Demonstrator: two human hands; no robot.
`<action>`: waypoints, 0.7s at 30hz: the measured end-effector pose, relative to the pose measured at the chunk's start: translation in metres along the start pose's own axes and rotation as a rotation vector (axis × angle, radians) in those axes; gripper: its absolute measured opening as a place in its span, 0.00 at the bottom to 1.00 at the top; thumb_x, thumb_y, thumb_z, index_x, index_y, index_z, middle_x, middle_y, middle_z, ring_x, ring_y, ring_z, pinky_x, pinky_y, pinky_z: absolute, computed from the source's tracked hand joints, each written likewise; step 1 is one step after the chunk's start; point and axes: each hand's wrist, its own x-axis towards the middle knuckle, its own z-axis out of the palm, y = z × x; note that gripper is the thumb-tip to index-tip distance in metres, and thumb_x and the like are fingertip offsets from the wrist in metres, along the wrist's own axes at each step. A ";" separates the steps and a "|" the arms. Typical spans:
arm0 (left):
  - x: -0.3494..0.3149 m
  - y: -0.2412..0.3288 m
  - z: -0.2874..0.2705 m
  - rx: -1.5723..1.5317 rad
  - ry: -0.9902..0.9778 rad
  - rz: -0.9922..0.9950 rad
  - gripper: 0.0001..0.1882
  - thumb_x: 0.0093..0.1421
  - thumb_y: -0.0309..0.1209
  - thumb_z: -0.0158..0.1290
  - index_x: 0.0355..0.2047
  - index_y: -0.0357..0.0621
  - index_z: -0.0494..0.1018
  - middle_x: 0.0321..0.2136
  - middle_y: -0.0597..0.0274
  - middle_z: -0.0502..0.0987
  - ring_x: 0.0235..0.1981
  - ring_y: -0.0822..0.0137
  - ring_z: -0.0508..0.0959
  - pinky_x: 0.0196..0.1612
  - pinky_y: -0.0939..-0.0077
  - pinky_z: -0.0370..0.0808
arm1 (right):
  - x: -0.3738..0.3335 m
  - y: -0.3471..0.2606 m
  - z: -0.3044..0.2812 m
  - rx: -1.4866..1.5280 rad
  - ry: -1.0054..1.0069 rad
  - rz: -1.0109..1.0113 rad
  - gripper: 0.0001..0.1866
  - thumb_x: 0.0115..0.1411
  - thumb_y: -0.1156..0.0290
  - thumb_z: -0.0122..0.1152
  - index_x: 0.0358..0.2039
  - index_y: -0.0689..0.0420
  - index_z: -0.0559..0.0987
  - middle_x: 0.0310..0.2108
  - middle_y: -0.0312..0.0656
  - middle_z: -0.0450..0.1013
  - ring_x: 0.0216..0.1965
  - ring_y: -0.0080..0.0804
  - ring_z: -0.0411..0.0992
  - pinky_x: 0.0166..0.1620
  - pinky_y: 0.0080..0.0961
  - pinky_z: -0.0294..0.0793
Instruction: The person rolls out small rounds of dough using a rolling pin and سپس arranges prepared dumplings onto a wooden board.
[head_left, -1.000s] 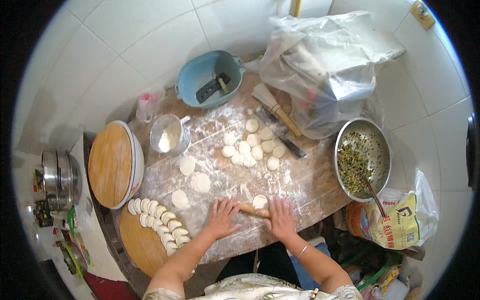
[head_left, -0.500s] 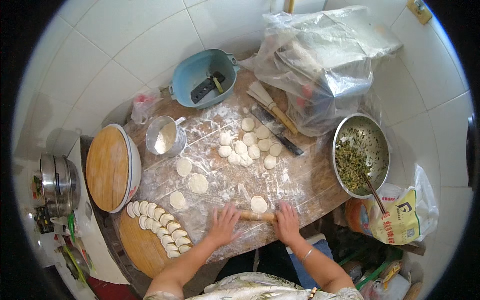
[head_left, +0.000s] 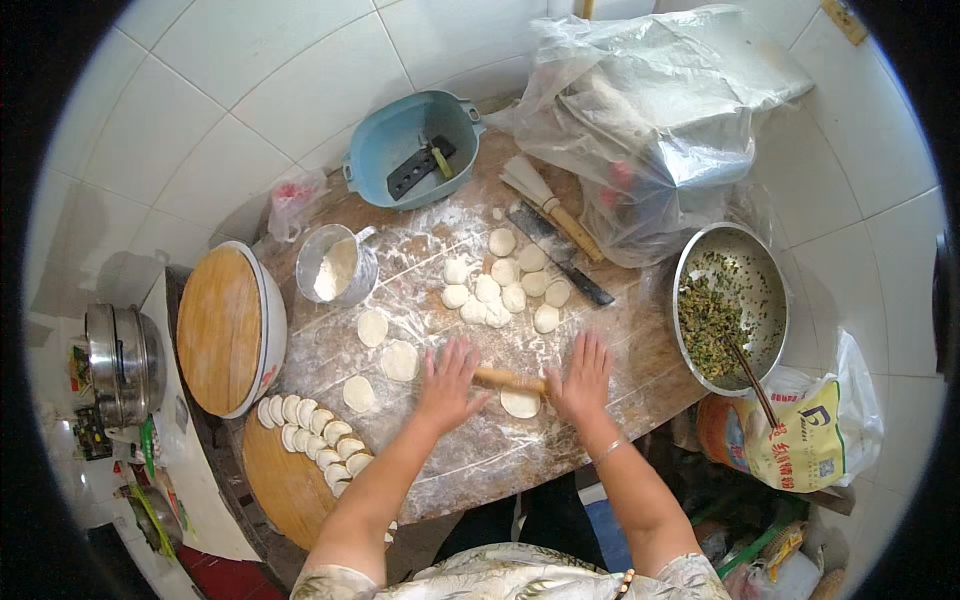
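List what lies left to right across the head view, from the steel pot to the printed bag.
Steel pot → wooden lid → flour cup → left hand → right hand → filling bowl → printed bag.

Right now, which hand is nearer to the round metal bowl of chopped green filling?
The right hand. It rests on the wooden rolling pin's right end, just left of the metal bowl. The left hand presses the pin's left end, farther away.

A yellow-and-white printed bag (head_left: 805,430) — perhaps flour — sits low right, beside the steel bowl (head_left: 765,270).
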 end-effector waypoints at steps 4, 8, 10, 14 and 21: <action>-0.048 -0.002 0.024 -0.044 -0.098 -0.018 0.49 0.56 0.56 0.54 0.67 0.39 0.48 0.68 0.44 0.47 0.70 0.47 0.43 0.67 0.39 0.36 | -0.025 -0.003 -0.006 -0.016 -0.107 -0.213 0.46 0.58 0.48 0.55 0.66 0.68 0.52 0.67 0.62 0.46 0.69 0.58 0.44 0.69 0.51 0.38; -0.084 0.012 0.020 -0.095 -0.108 0.014 0.49 0.55 0.55 0.56 0.67 0.39 0.49 0.68 0.44 0.46 0.70 0.47 0.43 0.67 0.39 0.36 | -0.057 0.010 0.001 0.005 -0.220 -0.276 0.47 0.58 0.47 0.56 0.66 0.68 0.51 0.68 0.61 0.45 0.69 0.58 0.42 0.69 0.52 0.37; -0.043 0.010 0.010 -0.057 -0.041 -0.017 0.48 0.55 0.54 0.56 0.67 0.39 0.49 0.68 0.44 0.46 0.70 0.48 0.43 0.67 0.39 0.36 | -0.012 0.004 -0.004 -0.034 -0.048 -0.150 0.46 0.58 0.48 0.55 0.66 0.67 0.52 0.68 0.60 0.46 0.69 0.58 0.45 0.69 0.52 0.39; -0.035 0.003 0.010 -0.025 -0.071 -0.069 0.46 0.57 0.57 0.52 0.67 0.42 0.51 0.69 0.48 0.46 0.70 0.50 0.44 0.67 0.38 0.39 | 0.010 -0.002 -0.006 -0.016 -0.008 -0.206 0.46 0.58 0.48 0.56 0.65 0.68 0.52 0.68 0.61 0.46 0.68 0.60 0.46 0.68 0.51 0.41; -0.069 0.019 0.012 -0.088 -0.156 -0.057 0.47 0.58 0.55 0.53 0.68 0.41 0.48 0.69 0.46 0.45 0.70 0.49 0.43 0.67 0.39 0.38 | -0.042 0.024 0.012 -0.026 -0.095 -0.262 0.50 0.55 0.46 0.58 0.66 0.67 0.51 0.66 0.61 0.49 0.68 0.60 0.47 0.68 0.56 0.39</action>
